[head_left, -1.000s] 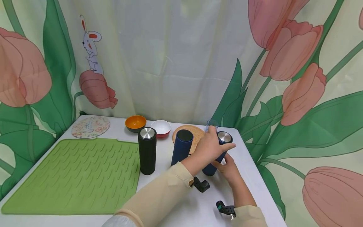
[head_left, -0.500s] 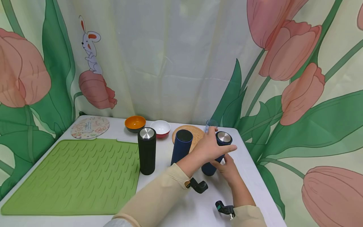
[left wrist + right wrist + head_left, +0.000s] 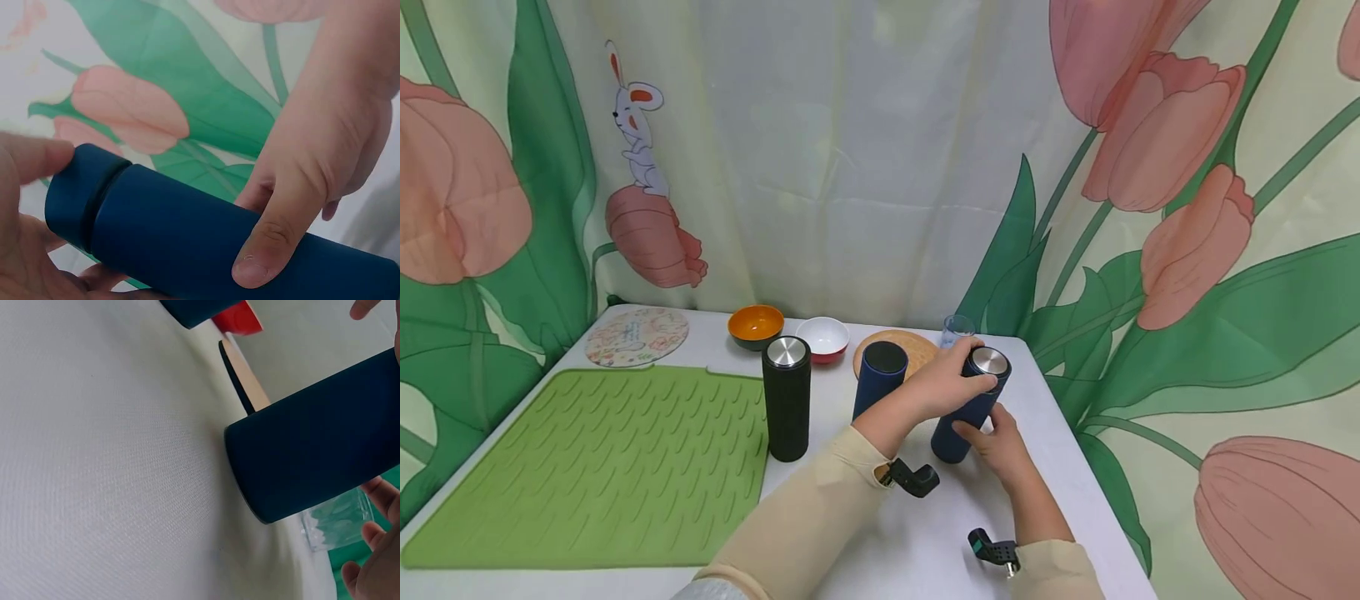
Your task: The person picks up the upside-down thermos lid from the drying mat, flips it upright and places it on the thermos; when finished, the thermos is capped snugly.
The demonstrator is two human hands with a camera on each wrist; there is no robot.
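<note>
A dark blue thermos with a steel disc on its lid stands on the table, leaning slightly in the head view. My left hand grips its lid from the left, thumb across the near side. Lower down, my right hand holds the thermos body. The left wrist view shows the lid with a dark groove below it, the left thumb on its edge and the right thumb lying along the body. In the right wrist view the thermos base meets the white cloth.
A second blue thermos and a black thermos stand to the left. Behind are an orange bowl, a white-and-red bowl, a round wooden board and a clear glass. A green mat covers the table's left side.
My left thumb, which stuck out to the right, has drawn in against the lid, and the left hand has turned round it. The right hand keeps its hold on the body.
</note>
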